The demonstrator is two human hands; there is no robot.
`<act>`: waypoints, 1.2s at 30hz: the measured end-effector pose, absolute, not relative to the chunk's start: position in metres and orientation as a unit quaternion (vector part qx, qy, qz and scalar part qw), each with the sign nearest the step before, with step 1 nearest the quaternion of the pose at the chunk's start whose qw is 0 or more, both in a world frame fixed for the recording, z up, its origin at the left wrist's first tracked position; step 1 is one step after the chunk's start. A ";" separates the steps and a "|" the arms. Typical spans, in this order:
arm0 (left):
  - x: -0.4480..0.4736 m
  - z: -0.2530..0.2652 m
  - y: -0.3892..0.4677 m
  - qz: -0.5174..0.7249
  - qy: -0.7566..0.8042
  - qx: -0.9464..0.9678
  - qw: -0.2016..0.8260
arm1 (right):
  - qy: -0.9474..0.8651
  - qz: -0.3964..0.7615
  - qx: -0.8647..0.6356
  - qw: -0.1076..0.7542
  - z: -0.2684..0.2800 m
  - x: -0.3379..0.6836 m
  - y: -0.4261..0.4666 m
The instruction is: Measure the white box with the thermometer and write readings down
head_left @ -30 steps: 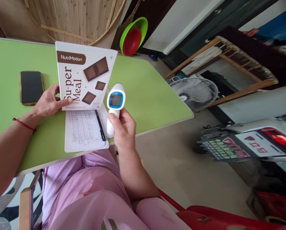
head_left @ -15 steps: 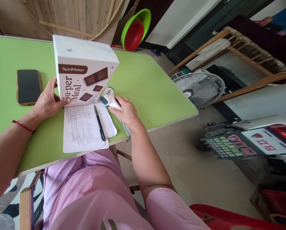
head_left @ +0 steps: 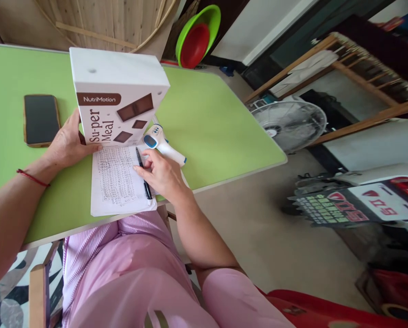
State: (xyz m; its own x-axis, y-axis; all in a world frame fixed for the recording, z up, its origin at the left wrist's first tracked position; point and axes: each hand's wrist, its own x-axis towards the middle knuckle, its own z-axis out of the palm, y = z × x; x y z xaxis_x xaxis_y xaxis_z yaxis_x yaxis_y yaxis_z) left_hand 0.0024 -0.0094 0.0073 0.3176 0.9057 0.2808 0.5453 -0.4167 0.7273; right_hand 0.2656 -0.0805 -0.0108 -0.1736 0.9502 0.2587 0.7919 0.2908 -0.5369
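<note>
Two bare hands are at work above a green tabletop (head_left: 220, 132). The left hand (head_left: 69, 143) holds a white box (head_left: 120, 107) at its lower left edge: the thumb lies along the bottom of the printed front, and the other fingers go to the left side, partly hidden, so that the edge is pinched between them. This box stands upright in the middle of the left part of the tabletop, with the words "NutriMotion" and "Su-per Meal" turned to the person. On the near side of it lies a handwritten sheet (head_left: 113, 182), and on the right part of this sheet is a black pen (head_left: 147, 187), pointing far and slightly left. The right hand (head_left: 164, 175) is over the pen; its thumb and forefinger are spread, with the pen visible between them, and the other fingers are curled. Whether the thumb touches the pen, I cannot tell. Just to the far side of this hand, a white and blue handheld thermometer (head_left: 164, 145) lies near the right edge of the box, its handle pointing right and near. A dark phone (head_left: 41, 120) lies to the left of the box, near the left hand.
</note>
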 end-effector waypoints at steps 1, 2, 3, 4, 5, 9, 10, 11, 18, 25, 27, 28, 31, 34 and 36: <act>0.002 0.007 -0.009 0.341 0.472 0.770 0.259 | -0.756 0.149 -0.576 0.273 -0.010 0.266 -0.082; 0.002 0.006 -0.008 0.339 0.473 0.772 0.255 | -0.756 0.159 -0.575 0.270 -0.009 0.267 -0.083; 0.002 0.005 -0.007 0.339 0.472 0.774 0.252 | -0.755 0.172 -0.571 0.273 -0.007 0.271 -0.084; 0.002 0.004 -0.006 0.341 0.471 0.774 0.249 | -0.750 0.194 -0.565 0.285 -0.006 0.275 -0.085; 0.002 0.004 -0.006 0.343 0.471 0.774 0.246 | -0.740 0.224 -0.555 0.306 -0.005 0.279 -0.086; 0.002 0.002 -0.004 0.347 0.463 0.779 0.242 | -0.668 0.391 -0.464 0.431 -0.002 0.292 -0.090; 0.002 0.002 -0.005 0.344 0.461 0.781 0.243 | -0.651 0.419 -0.441 0.455 -0.003 0.292 -0.091; 0.002 0.002 -0.005 0.342 0.460 0.782 0.244 | -0.636 0.436 -0.425 0.475 -0.004 0.292 -0.092; 0.004 0.005 -0.008 0.331 0.485 0.768 0.255 | -0.558 0.467 -0.434 0.531 -0.017 0.280 -0.084; 0.003 0.001 -0.005 0.340 0.470 0.775 0.251 | -0.574 0.427 -0.503 0.485 -0.026 0.268 -0.081; 0.003 0.002 -0.005 0.347 0.462 0.774 0.260 | -0.575 0.399 -0.513 0.498 -0.028 0.264 -0.082; 0.003 0.002 -0.005 0.351 0.460 0.772 0.264 | -0.579 0.390 -0.513 0.500 -0.028 0.263 -0.083; 0.003 0.001 -0.005 0.357 0.464 0.766 0.267 | -0.602 0.377 -0.507 0.488 -0.028 0.263 -0.085; 0.002 -0.001 -0.005 0.352 0.463 0.771 0.258 | -0.621 0.372 -0.502 0.472 -0.027 0.264 -0.086; 0.002 -0.002 -0.004 0.353 0.460 0.774 0.253 | -0.627 0.370 -0.499 0.469 -0.027 0.265 -0.086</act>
State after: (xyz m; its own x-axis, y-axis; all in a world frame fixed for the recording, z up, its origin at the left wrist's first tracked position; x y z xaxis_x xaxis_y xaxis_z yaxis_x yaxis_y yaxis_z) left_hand 0.0021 -0.0042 -0.0018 0.3269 0.8914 0.3140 0.5338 -0.4483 0.7170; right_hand 0.2651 -0.0861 -0.0268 -0.0610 0.9738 0.2188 0.2790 0.2272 -0.9330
